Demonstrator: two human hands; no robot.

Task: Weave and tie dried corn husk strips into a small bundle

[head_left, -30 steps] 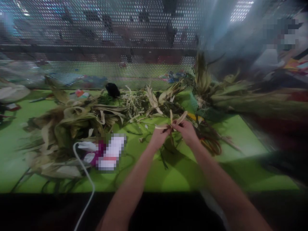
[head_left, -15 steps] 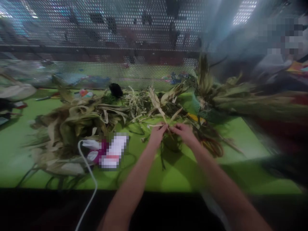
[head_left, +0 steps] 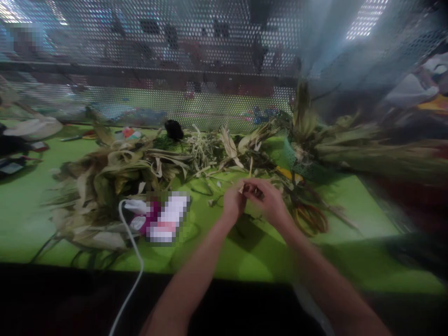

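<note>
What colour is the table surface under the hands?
Bright lime green table surface, shown clearly in the head view.

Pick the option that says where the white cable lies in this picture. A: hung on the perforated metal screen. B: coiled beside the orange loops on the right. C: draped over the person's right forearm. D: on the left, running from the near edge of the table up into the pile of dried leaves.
D: the white cable rises from the near edge of the green table into the pile of dried leaves, left of both hands.

White cable (head_left: 132,261), perforated screen (head_left: 175,70)
</note>
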